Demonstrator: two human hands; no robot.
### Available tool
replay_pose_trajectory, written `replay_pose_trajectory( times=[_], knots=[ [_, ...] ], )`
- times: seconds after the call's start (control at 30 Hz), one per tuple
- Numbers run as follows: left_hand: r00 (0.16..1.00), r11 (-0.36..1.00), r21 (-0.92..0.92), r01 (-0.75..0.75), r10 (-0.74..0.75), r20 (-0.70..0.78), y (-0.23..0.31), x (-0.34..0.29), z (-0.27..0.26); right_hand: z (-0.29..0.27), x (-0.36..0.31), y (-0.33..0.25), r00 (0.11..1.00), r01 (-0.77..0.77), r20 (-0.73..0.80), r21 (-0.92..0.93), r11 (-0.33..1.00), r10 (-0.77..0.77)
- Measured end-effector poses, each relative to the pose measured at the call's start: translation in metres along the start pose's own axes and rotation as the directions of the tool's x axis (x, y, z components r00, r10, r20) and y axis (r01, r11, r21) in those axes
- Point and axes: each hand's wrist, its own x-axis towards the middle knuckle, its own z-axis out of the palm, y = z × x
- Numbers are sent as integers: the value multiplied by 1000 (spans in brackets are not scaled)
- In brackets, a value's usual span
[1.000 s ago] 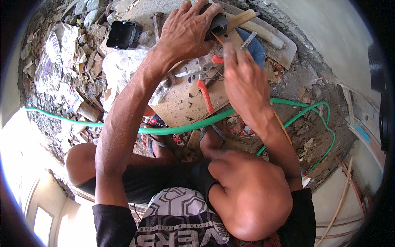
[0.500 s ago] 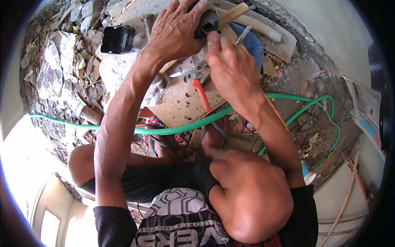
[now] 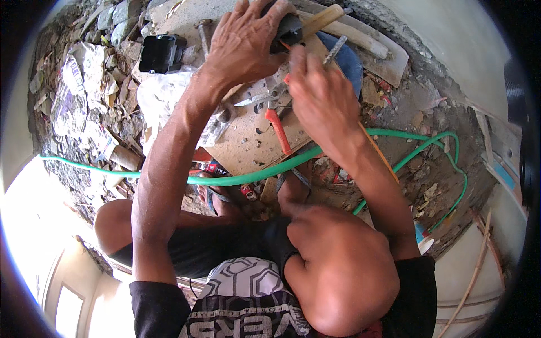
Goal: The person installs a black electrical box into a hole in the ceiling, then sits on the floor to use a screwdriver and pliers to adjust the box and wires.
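My left hand (image 3: 248, 42) is closed over a black plastic box (image 3: 291, 29) at the far side of a dusty board (image 3: 248, 147), its fingers spread across the top. Against the near side of that box, my right hand (image 3: 321, 84) is closed around a slim tool; a little orange-red shows by its fingers, but the tool's kind is hidden. Motion blurs the right fingers. Below the hands lie a tool with a red-orange handle (image 3: 277, 131) and a pointed metal blade (image 3: 253, 99). A twisted metal bit (image 3: 336, 49) lies beside my right knuckles.
An open black box (image 3: 162, 53) and a hammer (image 3: 204, 35) lie left of my left hand, near a clear plastic bag (image 3: 160, 98). A wooden handle (image 3: 323, 20) sticks out beyond the held box. A green hose (image 3: 253, 176) crosses before my feet. Rubble surrounds the board.
My right hand has shifted slightly to the right and its fingers have turned, with a bit of orange-red now showing beside them. My left hand stays on the black box.
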Motion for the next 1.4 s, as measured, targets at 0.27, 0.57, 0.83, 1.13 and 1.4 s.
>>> replay_pose_trajectory(
  times=[0.27,0.57,0.83,1.13,1.4],
  knots=[
    [1000,1000,-18,-17,17,-18,0,0,1,-4,-4,0,999,-20,-42,-76,997,17],
    [995,999,-2,-37,37,-93,8,-1,-5,7,0,1,994,-1,-112,-41,999,-3],
    [999,999,-33,-21,20,-38,-4,0,5,5,0,2,994,2,-110,-76,997,-10],
    [1000,998,-61,2,-3,-20,3,-2,-5,4,-1,-2,996,-25,-82,-40,999,22],
    [1000,1000,-6,-27,27,-7,-2,-2,6,-1,-7,4,997,-35,-61,33,999,37]
  ],
)
